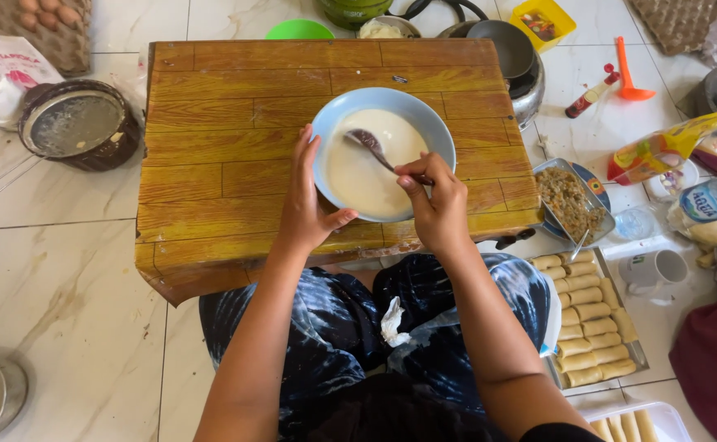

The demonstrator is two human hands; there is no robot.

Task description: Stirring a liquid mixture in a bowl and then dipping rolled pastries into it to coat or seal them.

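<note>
Head view: left hand (307, 196) cupped against blue bowl (335, 115) of pale batter (366, 172) on low wooden table (235, 123); right hand (434, 200) fingers pinched around spoon (370, 146) dipped in batter.

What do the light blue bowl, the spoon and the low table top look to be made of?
Bowl: probably plastic or melamine, with a smooth, evenly coloured, softly glossy rim. Spoon: likely metal, thin and greyish under its batter coating. Table: a printed wood-plank laminate, apparently, glossy, with its covering peeling along the near edge.
</note>
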